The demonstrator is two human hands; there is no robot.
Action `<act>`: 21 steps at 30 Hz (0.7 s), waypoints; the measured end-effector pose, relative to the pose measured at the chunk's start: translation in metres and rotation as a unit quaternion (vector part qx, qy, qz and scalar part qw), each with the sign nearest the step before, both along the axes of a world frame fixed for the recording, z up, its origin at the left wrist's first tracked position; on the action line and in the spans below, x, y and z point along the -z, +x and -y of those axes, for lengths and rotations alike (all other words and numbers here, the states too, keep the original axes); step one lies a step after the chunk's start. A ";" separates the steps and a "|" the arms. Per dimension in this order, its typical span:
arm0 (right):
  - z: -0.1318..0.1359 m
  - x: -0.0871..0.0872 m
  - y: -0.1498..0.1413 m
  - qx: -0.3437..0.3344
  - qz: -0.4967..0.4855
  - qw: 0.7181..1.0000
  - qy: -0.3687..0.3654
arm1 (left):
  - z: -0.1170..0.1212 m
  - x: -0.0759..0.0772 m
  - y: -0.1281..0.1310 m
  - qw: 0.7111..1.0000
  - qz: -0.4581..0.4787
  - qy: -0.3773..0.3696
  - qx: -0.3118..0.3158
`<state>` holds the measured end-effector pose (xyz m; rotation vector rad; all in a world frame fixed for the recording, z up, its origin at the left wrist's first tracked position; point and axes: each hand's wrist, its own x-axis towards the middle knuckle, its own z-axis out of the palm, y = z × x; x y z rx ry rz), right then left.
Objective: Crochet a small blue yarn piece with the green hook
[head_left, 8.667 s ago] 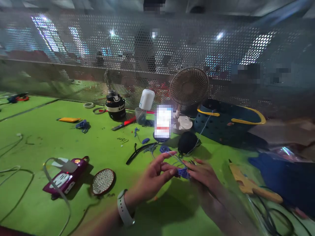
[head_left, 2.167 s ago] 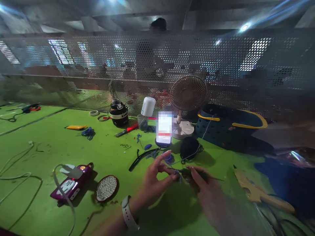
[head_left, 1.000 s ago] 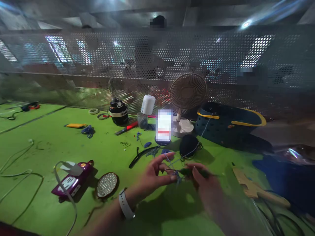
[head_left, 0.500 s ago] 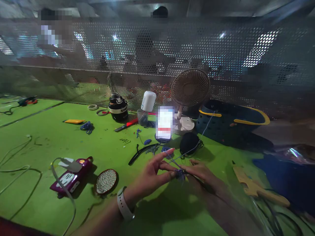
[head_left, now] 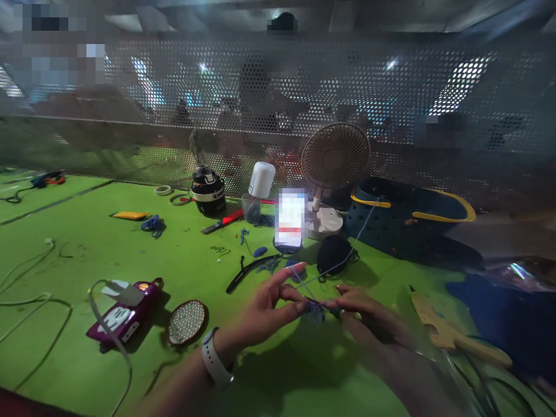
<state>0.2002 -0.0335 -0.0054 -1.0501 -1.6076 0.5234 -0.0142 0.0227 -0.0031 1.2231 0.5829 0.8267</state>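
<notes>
My left hand (head_left: 266,306) pinches a small blue-purple crochet piece (head_left: 315,313) between thumb and fingers. Over its raised index finger runs a strand of light blue yarn (head_left: 309,288), drawn down to the piece. My right hand (head_left: 371,315) is closed on a thin crochet hook (head_left: 333,311), mostly hidden by the fingers, with its tip at the piece. More of the yarn slants up toward the dark blue basket (head_left: 391,231). Just beyond my hands sit a dark yarn ball (head_left: 333,255) and a lit phone (head_left: 290,220), standing upright.
Behind the phone stand a fan (head_left: 335,156), a white bottle (head_left: 262,179) in a clear cup and a black jar (head_left: 208,194). At left lie a purple power strip (head_left: 125,318) and a round studded disc (head_left: 187,322). A wooden-handled tool (head_left: 452,333) lies right.
My right hand has shifted slightly and its fingers have changed position around the hook. The crochet piece has moved a little left. In the background, a person at the left has moved further left.
</notes>
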 end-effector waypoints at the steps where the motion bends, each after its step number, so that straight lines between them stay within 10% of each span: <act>1: 0.000 0.001 0.003 -0.005 0.002 1.000 -0.005 | 0.000 -0.001 -0.001 1.000 -0.009 0.018 -0.004; 21: -0.003 -0.005 0.013 -0.007 0.086 0.996 -0.031 | 0.001 -0.006 -0.004 0.962 -0.157 0.206 -0.084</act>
